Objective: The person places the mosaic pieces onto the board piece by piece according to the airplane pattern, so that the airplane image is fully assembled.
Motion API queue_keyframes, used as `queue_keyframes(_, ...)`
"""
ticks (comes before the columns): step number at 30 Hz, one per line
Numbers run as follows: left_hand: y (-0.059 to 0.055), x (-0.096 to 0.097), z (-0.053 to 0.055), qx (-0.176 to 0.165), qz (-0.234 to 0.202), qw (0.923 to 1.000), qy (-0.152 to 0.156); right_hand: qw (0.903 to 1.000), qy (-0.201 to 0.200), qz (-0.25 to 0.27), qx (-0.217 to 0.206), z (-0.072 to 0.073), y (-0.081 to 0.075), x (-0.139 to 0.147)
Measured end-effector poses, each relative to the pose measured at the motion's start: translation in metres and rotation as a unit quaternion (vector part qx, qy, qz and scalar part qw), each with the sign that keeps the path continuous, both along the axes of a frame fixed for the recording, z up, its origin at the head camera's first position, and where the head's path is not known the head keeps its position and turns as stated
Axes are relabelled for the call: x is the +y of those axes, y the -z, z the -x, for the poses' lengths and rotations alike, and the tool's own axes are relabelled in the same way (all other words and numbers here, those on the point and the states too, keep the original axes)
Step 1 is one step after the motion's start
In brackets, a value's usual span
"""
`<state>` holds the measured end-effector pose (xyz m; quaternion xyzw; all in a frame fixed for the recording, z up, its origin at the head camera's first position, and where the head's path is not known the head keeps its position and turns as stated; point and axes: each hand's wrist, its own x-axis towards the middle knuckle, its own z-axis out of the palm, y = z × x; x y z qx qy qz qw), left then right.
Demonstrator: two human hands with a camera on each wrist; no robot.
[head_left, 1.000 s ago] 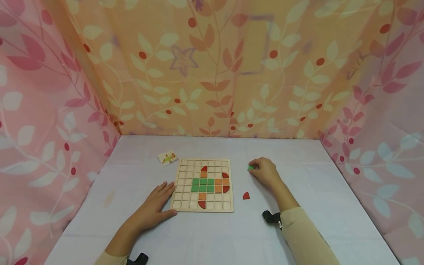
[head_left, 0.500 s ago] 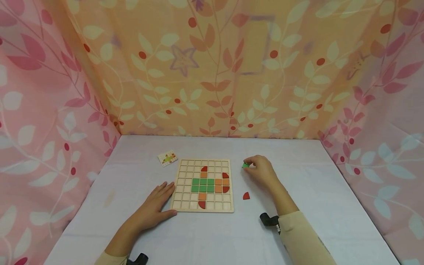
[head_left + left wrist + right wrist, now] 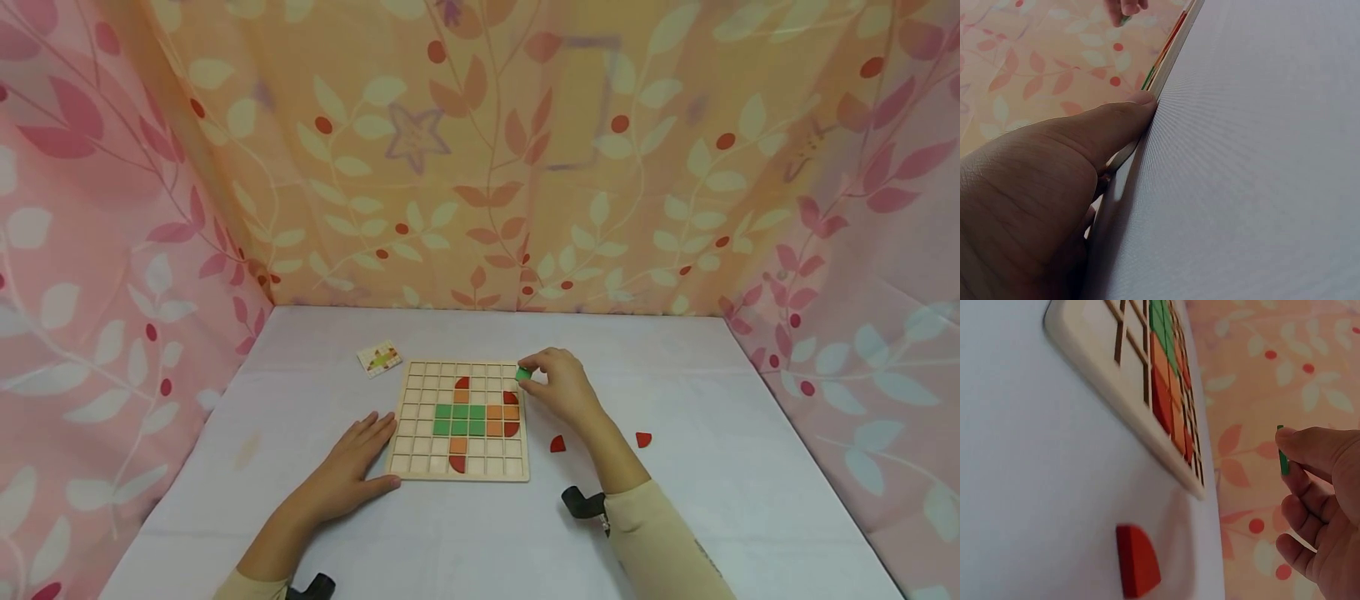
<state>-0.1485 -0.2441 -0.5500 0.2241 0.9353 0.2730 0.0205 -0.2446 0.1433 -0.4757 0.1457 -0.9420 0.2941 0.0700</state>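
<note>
A wooden grid board (image 3: 420,450) lies on the table with green and orange squares and red quarter-circle pieces in its cells. My left hand (image 3: 345,467) rests against its near left corner, fingers along the left side and thumb at the front edge. In the left wrist view the thumb (image 3: 1122,122) touches the board's rim (image 3: 1175,50). My right hand (image 3: 562,387) pinches a small green square tile (image 3: 523,374) between thumb and fingertips, over the board's far right corner. The right wrist view shows this tile (image 3: 1282,451) edge-on, raised above the table, with the other fingers loosely bent.
Two red quarter-circle pieces lie right of the board: one red piece (image 3: 557,444) close to it, another red piece (image 3: 643,439) farther right, beyond my right forearm. A small pattern card (image 3: 379,358) lies past the board's far left corner. Patterned curtains (image 3: 480,208) enclose the table.
My right hand has carried the green tile leftward, from right of the board to its far right corner. The farther red piece has come into view. My left hand has stayed put.
</note>
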Motion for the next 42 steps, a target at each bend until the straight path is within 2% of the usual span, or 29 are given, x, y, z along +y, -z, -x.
queue_keyframes(10, 0.000, 0.000, -0.002, 0.023, -0.008, 0.9997, 0.003, 0.9993, -0.034, 0.003, 0.013, -0.007, -0.008, -0.034)
queue_keyframes(19, 0.000, 0.000, 0.000, 0.001, -0.003, 1.0000, 0.003, 0.9977, -0.065, -0.014, 0.015, -0.015, -0.008, -0.064)
queue_keyframes(31, -0.004, 0.001, 0.000, -0.001, 0.001, 1.0000, -0.002, 0.9931, -0.114, -0.017, 0.022, -0.021, -0.006, -0.096)
queue_keyframes(42, -0.001, 0.000, 0.001, 0.004, -0.005, 1.0000, 0.001, 0.9903, -0.136, -0.021, 0.020, -0.025, 0.002, -0.116)
